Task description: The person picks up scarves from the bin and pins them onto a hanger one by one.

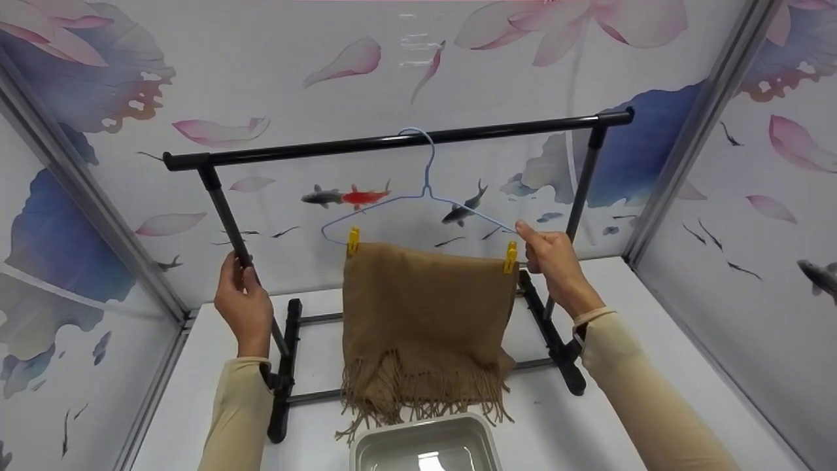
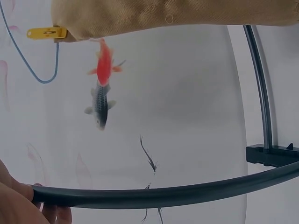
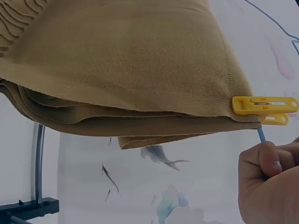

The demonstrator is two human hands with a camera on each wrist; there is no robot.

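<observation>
A blue wire hanger (image 1: 428, 186) hooks over the black top bar of a clothes rack (image 1: 314, 148). From its lower bar hangs a folded brown fringed scarf (image 1: 428, 307), with a yellow clothespin (image 1: 353, 241) at the left corner and another yellow clothespin (image 1: 510, 257) at the right. My right hand (image 1: 556, 265) grips the hanger's right end, just beyond the clothespin; in the right wrist view the fingers curl round the blue wire (image 3: 261, 134). My left hand (image 1: 243, 304) holds the rack's left upright (image 1: 225, 212), its fingers round the dark tube (image 2: 140, 198).
A light grey plastic basin (image 1: 425, 428) stands in front of the rack, below the fringe. The rack's black feet (image 1: 286, 386) rest on a white table (image 1: 556, 418). Patterned wall panels (image 1: 294, 59) with fish and petals enclose the back and sides.
</observation>
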